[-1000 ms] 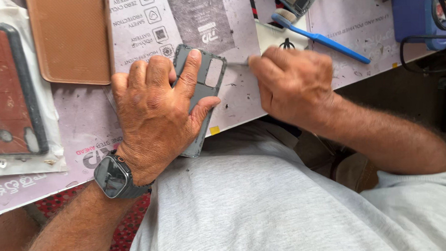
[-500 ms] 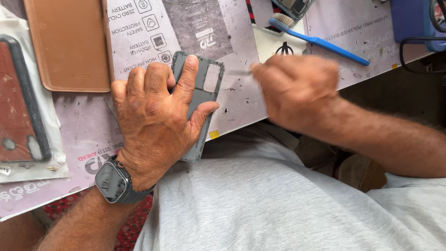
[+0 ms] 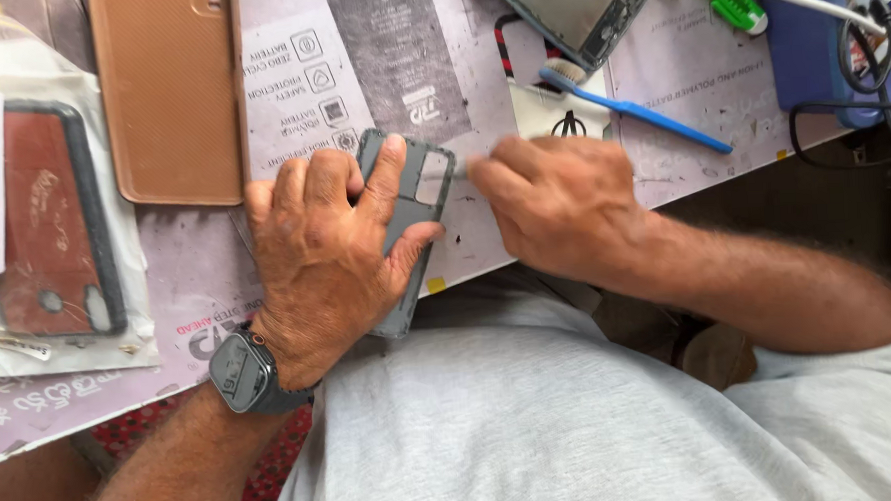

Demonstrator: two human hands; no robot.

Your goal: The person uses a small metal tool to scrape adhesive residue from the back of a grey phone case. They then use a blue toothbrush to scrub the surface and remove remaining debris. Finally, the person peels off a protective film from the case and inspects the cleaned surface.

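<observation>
Left hand, smartwatch at the wrist, spread flat and pressing down on a dark grey phone back cover with a rectangular camera cut-out, pinning it to the printed work mat at the near table edge, just above the lap. Right hand curled and closed around something thin and pale at the cover's right edge; too blurred to tell what, likely a small pick or blade. Best done with firm, even palm pressure so the cover cannot skate, the tool kept shallow along the seam, short strokes away from the holding fingers. Lying nearby: a tan textured phone case, a reddish-brown case in a clear bag, a blue toothbrush, an opened phone.
</observation>
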